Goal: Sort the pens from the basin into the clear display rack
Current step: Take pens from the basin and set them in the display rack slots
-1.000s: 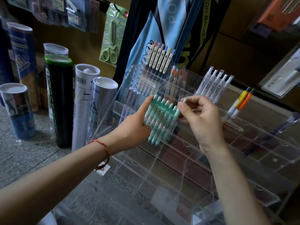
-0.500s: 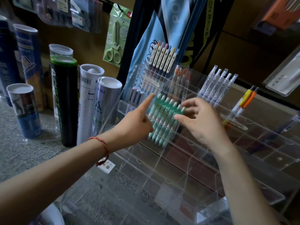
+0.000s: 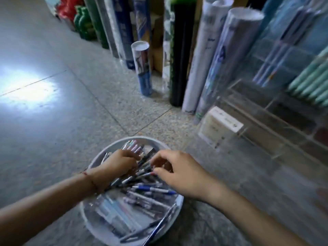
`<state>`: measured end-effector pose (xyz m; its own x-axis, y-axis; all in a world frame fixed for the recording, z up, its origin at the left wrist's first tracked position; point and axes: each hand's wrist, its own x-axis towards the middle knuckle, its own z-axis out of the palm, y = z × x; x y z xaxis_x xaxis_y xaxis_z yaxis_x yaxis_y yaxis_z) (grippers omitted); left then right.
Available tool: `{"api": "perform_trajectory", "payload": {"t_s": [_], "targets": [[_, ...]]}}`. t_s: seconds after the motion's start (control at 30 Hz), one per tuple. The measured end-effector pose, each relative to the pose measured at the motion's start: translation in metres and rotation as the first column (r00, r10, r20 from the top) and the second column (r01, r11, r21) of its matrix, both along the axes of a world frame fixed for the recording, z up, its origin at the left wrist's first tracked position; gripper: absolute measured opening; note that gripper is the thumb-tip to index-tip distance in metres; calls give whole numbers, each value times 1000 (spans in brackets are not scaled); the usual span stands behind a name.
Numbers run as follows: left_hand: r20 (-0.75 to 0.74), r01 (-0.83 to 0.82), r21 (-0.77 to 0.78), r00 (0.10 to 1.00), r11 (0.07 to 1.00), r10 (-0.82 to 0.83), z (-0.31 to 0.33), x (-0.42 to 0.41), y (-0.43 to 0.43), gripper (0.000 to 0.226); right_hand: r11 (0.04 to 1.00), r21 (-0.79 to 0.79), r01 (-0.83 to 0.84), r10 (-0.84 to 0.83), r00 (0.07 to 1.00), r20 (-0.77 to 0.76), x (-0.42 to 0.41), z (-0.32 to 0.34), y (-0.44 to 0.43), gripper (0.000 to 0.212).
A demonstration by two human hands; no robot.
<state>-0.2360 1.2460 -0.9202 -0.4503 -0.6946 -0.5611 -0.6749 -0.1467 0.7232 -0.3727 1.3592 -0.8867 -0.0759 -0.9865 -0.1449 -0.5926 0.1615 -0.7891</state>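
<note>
View: head camera, looking steeply down, much blurred
Basin: white round basin (image 3: 84, 213) on the speckled floor (image 3: 106, 107), low in the middle, near the closest corner of the rack
Pens: loose heap of pens (image 3: 142, 203) inside the basin, crossed in many directions; one blue pen (image 3: 152, 189) lying on top, just beside the right wrist
Left grip: left grip (image 3: 120, 164) down in the far half of the basin, fingers curled into the heap and touching pens; pinching one or only resting among them, cannot tell through the blur; red string bracelet (image 3: 90, 181) on the wrist
Right grip: right grip (image 3: 177, 172) over the right side of the heap, fingers bent, thumb and fingertips drawn close at a pen's end; closed on it or not, cannot tell
Rack: clear display rack (image 3: 266, 121) at the right, rows of compartments; mint-green pens (image 3: 312, 86) in a compartment at the right edge; white label card (image 3: 220, 126) on its near end
Tubes: tall tubes (image 3: 202, 55) upright on the floor left of the rack; short tube (image 3: 142, 68) standing in front of them
Light: bright glare patch (image 3: 26, 91) on the floor at far left
</note>
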Motion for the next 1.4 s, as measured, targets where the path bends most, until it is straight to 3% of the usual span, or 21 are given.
{"api": "perform_trajectory", "payload": {"t_s": [0.13, 0.23, 0.43, 0.5, 0.57, 0.67, 0.8, 0.93, 1.0, 1.07, 1.2, 1.4], "targets": [[149, -322, 52, 938, 945, 312, -54, 79, 9, 22, 987, 141, 78, -75, 997, -30, 18, -60, -9, 14], [202, -487, 152, 867, 860, 455, -76, 100, 28, 24, 967, 213, 138, -124, 989, -79, 20, -87, -10, 16], [264, -651, 230, 757, 724, 597, -95, 108, 49, 24, 905, 415, -91, 116, 993, -35, 91, -114, -4, 17], [260, -687, 253, 726, 681, 636, -92, 106, 53, 24, 880, 460, -118, 202, 970, -137, 116, -121, -2, 27], [256, -677, 282, 736, 680, 627, -88, 103, 57, 25, 874, 477, -88, 278, 897, -343, 136, -130, -2, 44], [251, -641, 316, 768, 700, 590, -87, 100, 61, 27, 933, 360, -5, 209, 823, -529, 153, -153, -2, 64], [255, -622, 339, 783, 706, 568, -90, 100, 60, 27, 935, 351, 47, 158, 830, -535, 167, -162, -8, 30], [254, -609, 344, 793, 714, 554, -92, 101, 57, 23, 880, 475, -3, 230, 877, -422, 167, -163, -15, 40], [255, -603, 350, 797, 717, 547, -91, 100, 56, 24, 837, 547, 24, 263, 859, -439, 155, -146, -20, 45], [257, -594, 357, 804, 721, 536, -89, 100, 56, 25, 853, 520, -45, 336, 810, -481, 146, -148, -18, 46], [240, -562, 378, 827, 736, 509, -85, 100, 55, 28, 828, 546, -128, 415, 795, -443, 134, -145, -10, 43], [188, -508, 421, 859, 751, 476, -74, 92, 57, 30, 802, 586, -112, 404, 825, -395, 137, -149, -8, 41]]}}
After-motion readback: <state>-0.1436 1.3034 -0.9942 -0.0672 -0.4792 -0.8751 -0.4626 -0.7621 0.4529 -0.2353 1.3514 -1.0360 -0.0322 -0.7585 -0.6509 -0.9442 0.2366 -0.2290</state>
